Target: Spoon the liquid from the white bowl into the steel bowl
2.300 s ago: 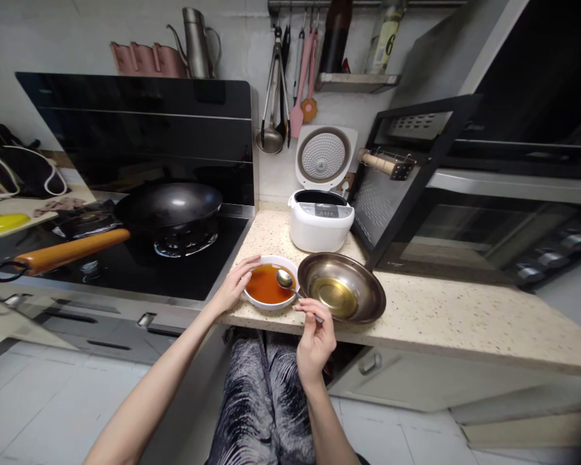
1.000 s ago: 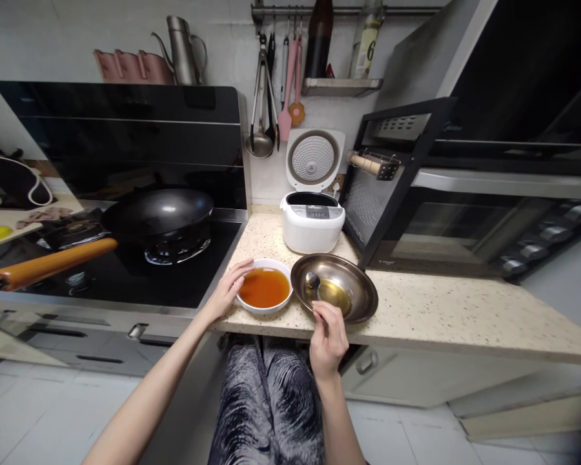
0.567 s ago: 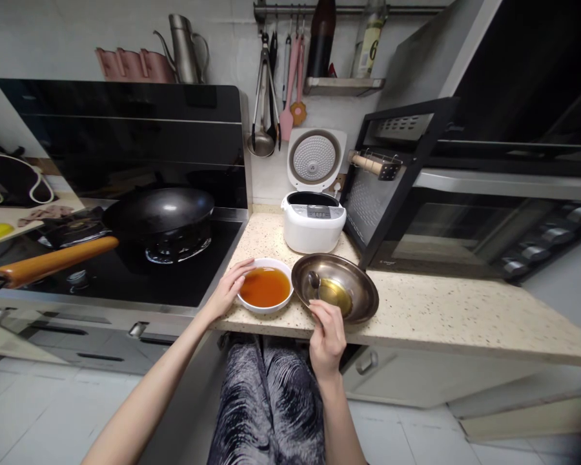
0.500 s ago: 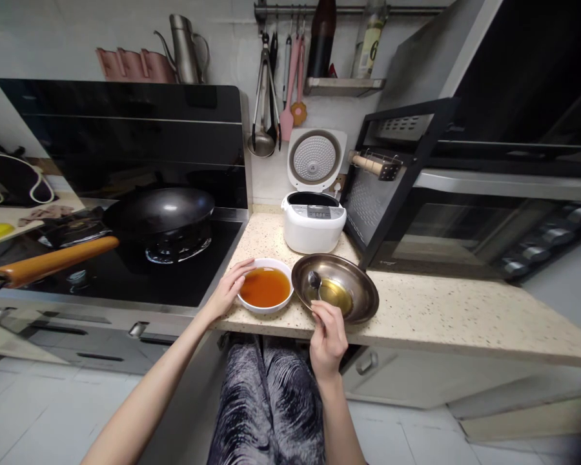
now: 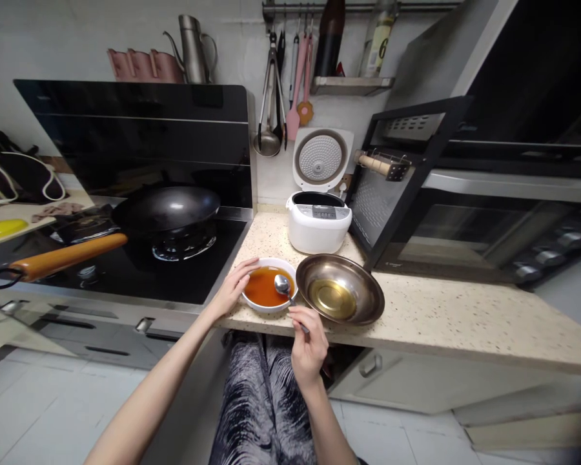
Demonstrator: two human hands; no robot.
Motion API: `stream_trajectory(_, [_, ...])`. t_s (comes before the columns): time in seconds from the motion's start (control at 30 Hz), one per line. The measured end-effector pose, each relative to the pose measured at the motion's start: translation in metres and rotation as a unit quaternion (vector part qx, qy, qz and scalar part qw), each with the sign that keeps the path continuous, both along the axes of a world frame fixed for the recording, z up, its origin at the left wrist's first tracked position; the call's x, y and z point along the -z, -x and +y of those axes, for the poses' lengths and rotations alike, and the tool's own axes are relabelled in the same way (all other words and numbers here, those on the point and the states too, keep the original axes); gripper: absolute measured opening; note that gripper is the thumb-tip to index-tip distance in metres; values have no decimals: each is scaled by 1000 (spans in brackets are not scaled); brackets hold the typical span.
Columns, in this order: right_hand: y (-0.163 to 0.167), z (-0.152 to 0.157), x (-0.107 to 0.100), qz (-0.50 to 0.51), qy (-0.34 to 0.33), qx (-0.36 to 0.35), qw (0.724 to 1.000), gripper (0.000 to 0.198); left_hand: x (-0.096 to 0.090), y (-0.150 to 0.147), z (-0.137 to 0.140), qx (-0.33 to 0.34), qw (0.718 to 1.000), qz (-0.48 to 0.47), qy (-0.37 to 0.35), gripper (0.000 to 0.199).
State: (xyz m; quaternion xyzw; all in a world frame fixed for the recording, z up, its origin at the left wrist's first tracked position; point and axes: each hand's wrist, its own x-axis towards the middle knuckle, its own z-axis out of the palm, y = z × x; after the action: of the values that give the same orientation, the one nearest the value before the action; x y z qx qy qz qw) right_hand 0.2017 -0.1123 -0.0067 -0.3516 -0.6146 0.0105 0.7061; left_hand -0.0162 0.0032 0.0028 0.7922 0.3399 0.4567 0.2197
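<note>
A white bowl [image 5: 270, 309] of orange-brown liquid stands near the counter's front edge. At its left rim is my left hand [image 5: 231, 290], the fingers along the outer side and the thumb at the rim, holding the bowl. My right hand [image 5: 310, 342] pinches the handle of a metal spoon [image 5: 282, 284]. The spoon's head is over the right part of the bowl, above the liquid; I cannot tell whether it touches it. Just right of the bowl sits a wide metal pan [image 5: 365, 294] with a pool of yellowish clear liquid in its bottom.
Behind the bowls a white rice cooker [image 5: 318, 232] stands with its lid up. A black wok [image 5: 167, 210] with a wooden handle [image 5: 72, 256] sits on the stove at left. A black rack [image 5: 392, 194] and an oven [image 5: 465, 226] stand at right. Utensils hang on the wall.
My right hand has moved left, carrying the spoon from the metal pan to above the white bowl. My left hand stays at the bowl's rim. The view has shifted slightly.
</note>
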Motion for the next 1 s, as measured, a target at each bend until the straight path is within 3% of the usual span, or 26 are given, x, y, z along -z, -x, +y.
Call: stream_trajectory(1.0, [8, 5, 7, 57, 59, -7, 997, 19, -2, -1, -1, -2, 1000, -4, 2, 44])
